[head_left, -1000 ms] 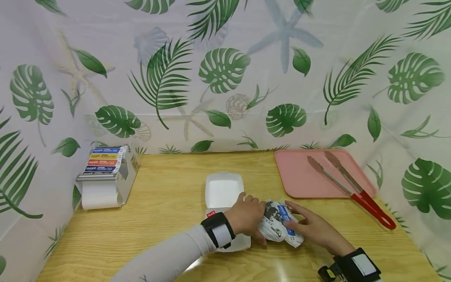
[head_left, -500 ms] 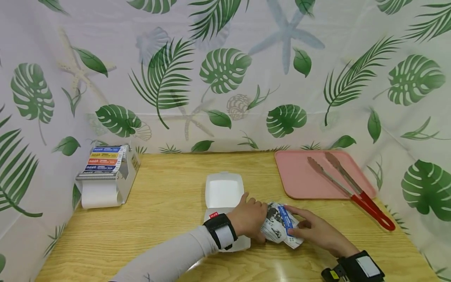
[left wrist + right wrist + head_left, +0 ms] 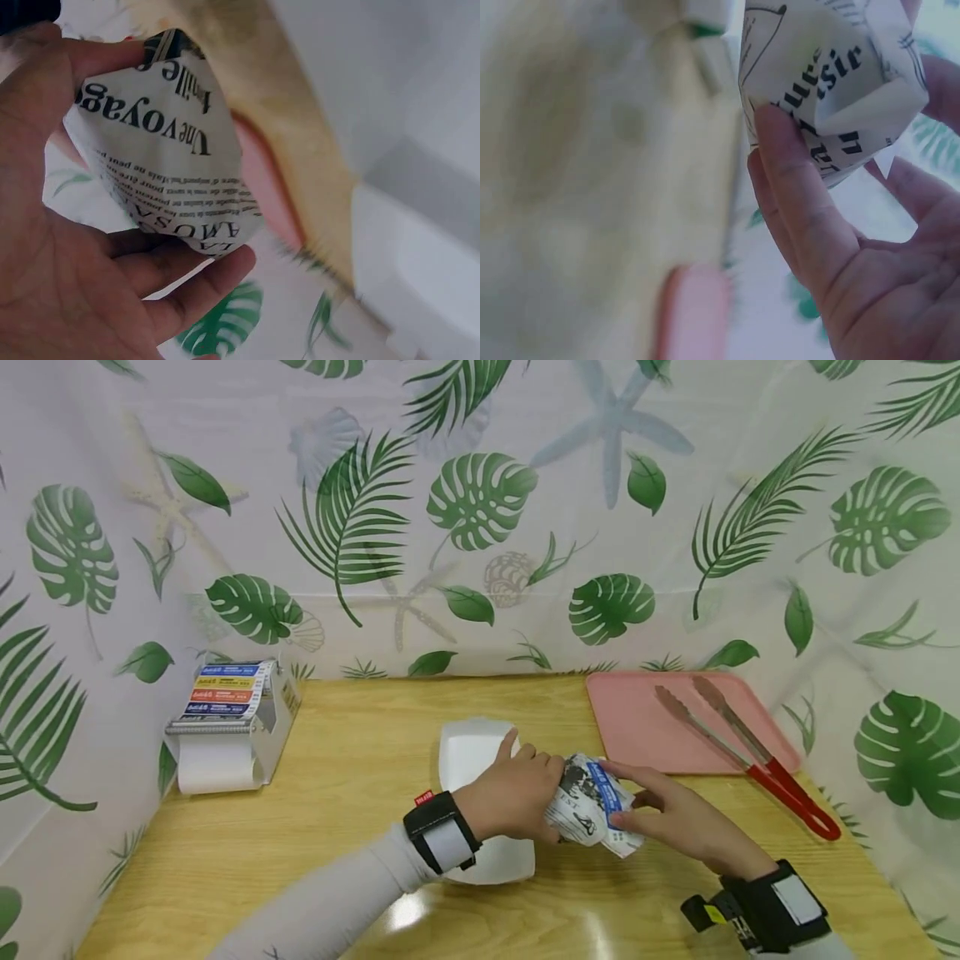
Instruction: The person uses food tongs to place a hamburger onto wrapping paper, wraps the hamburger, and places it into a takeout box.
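A packet point(image 3: 583, 814) wrapped in newsprint-patterned paper, with a blue label strip point(image 3: 602, 785) across its top, is held between both hands above the table. My left hand point(image 3: 513, 797) grips its left end; in the left wrist view the thumb and fingers lie round the printed wrap point(image 3: 172, 142). At the right end my right hand point(image 3: 678, 814) holds it between thumb and fingers, and the right wrist view shows folded paper point(image 3: 840, 82) there. An opened white clamshell box point(image 3: 495, 864) stands under and behind the left hand, which covers part of it. The wrap hides the contents.
A pink tray point(image 3: 630, 727) lies at the back right, with red-handled tongs point(image 3: 780, 785) resting across it and over its edge. At the left stands a metal label dispenser point(image 3: 273, 727) with coloured label rolls. A leaf-print cloth point(image 3: 540, 635) hangs behind the wooden table point(image 3: 360, 735).
Both hands have raised the packet from its lower spot beside the box. The left forearm has shifted slightly left, uncovering more of the box's base. The view has tilted down a little.
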The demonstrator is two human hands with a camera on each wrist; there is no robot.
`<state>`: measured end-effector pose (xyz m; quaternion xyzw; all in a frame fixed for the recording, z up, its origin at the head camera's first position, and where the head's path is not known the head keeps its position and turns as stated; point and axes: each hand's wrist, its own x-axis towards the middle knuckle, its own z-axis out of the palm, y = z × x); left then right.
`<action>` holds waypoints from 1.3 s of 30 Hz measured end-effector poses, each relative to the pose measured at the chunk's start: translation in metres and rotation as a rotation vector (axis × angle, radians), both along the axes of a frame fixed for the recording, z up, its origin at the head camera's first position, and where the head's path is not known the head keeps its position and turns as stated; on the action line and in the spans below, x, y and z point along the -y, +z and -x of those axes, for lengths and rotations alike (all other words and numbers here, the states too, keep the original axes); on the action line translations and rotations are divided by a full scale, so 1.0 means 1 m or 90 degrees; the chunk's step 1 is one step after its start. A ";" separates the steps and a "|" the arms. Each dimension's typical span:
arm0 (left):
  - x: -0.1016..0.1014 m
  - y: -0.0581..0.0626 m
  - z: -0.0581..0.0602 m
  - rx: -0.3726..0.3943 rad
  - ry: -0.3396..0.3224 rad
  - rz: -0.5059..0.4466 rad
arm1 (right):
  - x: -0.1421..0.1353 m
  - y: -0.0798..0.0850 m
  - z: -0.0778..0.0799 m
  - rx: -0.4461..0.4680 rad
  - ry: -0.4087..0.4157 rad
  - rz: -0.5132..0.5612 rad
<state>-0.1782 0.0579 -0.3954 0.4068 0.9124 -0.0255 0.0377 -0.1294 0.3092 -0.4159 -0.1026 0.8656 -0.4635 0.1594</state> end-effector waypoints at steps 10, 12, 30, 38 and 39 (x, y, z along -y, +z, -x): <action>0.075 0.012 -0.008 0.035 0.028 -0.054 | 0.068 0.006 0.010 -0.104 0.114 0.022; 0.085 0.006 -0.009 0.041 0.027 -0.067 | 0.076 0.000 0.011 -0.110 0.123 0.024; 0.113 -0.054 -0.017 0.063 0.070 -0.121 | 0.110 -0.042 0.010 -0.216 0.149 -0.151; 0.126 -0.051 -0.014 0.102 0.076 -0.162 | 0.101 -0.033 0.017 -0.186 0.218 -0.165; 0.129 -0.050 -0.014 0.110 0.076 -0.161 | 0.099 -0.031 0.018 -0.168 0.230 -0.158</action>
